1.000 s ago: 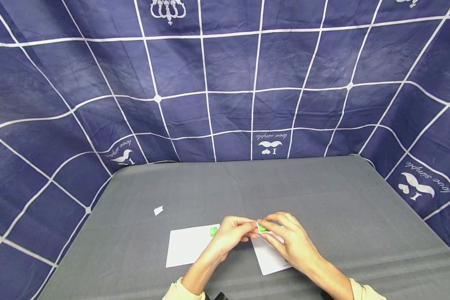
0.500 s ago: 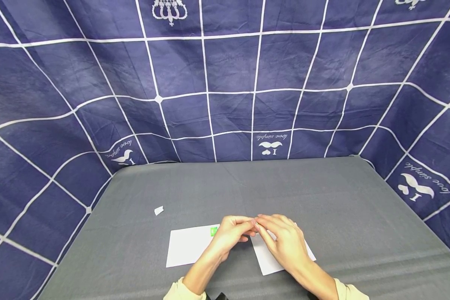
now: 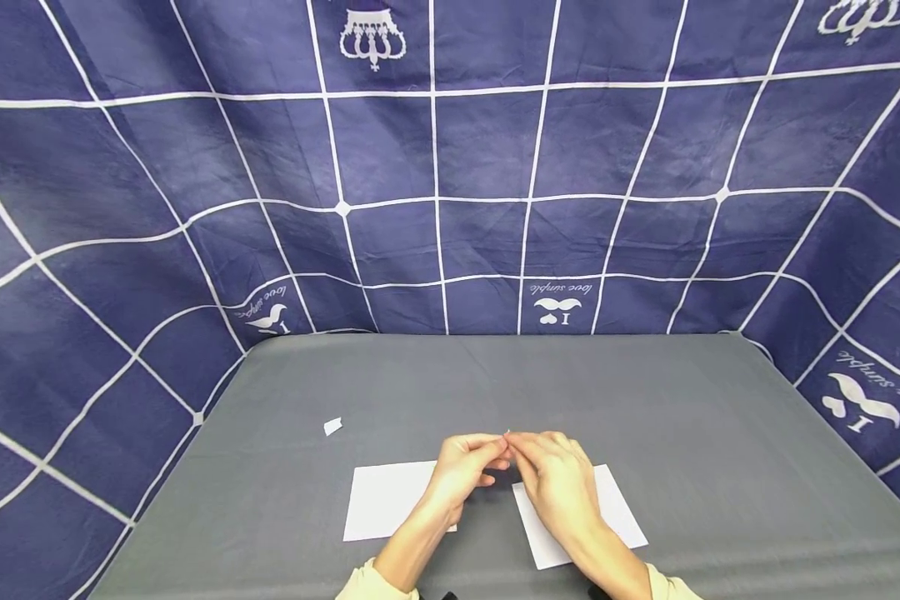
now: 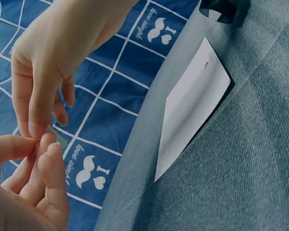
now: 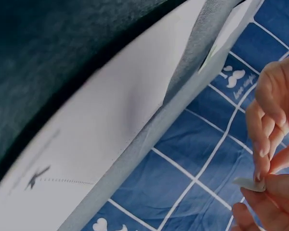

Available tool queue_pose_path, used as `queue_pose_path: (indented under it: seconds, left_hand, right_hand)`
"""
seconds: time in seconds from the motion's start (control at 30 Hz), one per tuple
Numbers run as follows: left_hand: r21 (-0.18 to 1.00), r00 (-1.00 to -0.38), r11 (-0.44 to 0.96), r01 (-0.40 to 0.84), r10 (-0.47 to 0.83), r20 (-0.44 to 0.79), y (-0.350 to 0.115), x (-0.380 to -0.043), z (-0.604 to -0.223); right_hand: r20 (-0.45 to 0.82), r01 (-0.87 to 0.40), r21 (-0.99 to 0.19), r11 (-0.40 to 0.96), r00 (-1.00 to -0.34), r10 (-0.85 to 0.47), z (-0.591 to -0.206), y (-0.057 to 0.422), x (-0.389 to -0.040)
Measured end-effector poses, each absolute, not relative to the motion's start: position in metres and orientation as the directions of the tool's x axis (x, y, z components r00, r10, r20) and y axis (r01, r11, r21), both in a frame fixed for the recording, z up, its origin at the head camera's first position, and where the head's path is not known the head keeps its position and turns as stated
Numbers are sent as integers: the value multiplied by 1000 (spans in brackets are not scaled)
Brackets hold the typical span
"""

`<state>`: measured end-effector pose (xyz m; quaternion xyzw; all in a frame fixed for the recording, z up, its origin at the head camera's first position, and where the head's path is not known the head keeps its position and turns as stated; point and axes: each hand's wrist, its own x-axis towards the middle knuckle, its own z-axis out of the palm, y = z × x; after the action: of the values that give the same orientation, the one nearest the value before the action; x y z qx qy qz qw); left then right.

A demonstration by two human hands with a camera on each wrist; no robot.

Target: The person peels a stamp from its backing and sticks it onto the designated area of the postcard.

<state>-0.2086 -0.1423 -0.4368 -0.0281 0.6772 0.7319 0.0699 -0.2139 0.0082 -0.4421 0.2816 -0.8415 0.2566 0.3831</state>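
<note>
Fingertips of both hands meet over the table, pinching a small sticker between them. Only a pale sliver of it shows in the right wrist view; its green face, seen earlier, is hidden. My left hand holds one side with thumb and forefinger, the other fingers loosely bent. From the opposite side my right hand pinches at the same spot, its wrist above a white card. That card bears a small dark print, visible in the left wrist view. Another white card lies left, partly behind my left hand.
A small white paper scrap lies farther back on the left. Grey cloth covers the table. A blue curtain with white lines hangs behind it and along both sides.
My right hand has moved left and closer to the left fingertips, and the sticker's green face has gone out of sight. The head view has shifted slightly up and left.
</note>
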Motion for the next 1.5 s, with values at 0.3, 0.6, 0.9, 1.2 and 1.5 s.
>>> queue_pose_path:
  seconds: [0.3, 0.6, 0.9, 1.2, 1.5]
  left_hand:
    - [994, -993, -12, -110, 49, -110, -144, -208, -435]
    - [996, -996, 41, -74, 50, -76, -146, -206, -431]
    - [993, -996, 109, -36, 78, -45, -144, -208, -432]
    - [985, -993, 173, 15, 116, -6, -144, -207, -427]
    - [986, -995, 165, 14, 98, -2, -142, -207, -425]
  right_hand:
    - [823, -669, -191, 718, -508, -254, -449, 2, -216]
    - [829, -702, -226, 675, -503, -245, -445, 3, -218]
    - [730, -625, -382, 681, -656, -193, -439, 5, -215]
    - [688, -606, -444, 660, -702, -182, -433, 6, -217]
    - [775, -666, -339, 665, -598, -205, -439, 8, -221]
